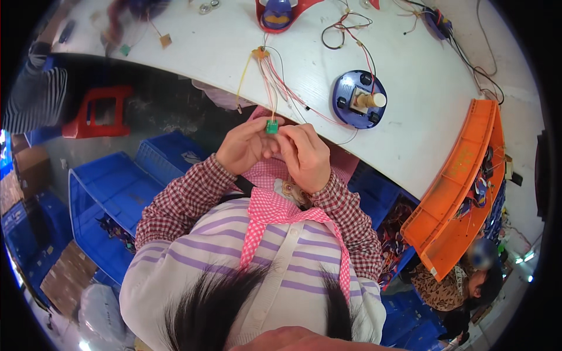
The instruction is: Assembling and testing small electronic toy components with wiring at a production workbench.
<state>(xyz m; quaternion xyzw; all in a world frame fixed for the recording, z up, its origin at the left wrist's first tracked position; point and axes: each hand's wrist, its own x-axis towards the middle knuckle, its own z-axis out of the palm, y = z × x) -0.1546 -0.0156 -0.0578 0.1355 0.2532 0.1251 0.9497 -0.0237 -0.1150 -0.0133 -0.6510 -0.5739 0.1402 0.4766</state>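
Note:
Pinched in the fingertips of my left hand [246, 145] is a small green circuit board [272, 126], just off the table's near edge. Thin red, white and yellow wires [273, 88] run up from it toward a small orange-yellow board [260, 53] on the white table [404, 155]. My right hand [305, 157] is close beside the green board, thumb and fingers pressed together; whatever lies between them is hidden. To the right of the wires sits a round dark-blue plastic housing [344, 111] with a cream cylindrical part [376, 100] standing on it.
A red and blue plastic piece [277, 14] and a looped black cable [333, 45] lie farther back. An orange crate [453, 175] of parts stands at the right. Blue crates [117, 190] and a red stool [98, 111] are left. Other people are at far left and lower right.

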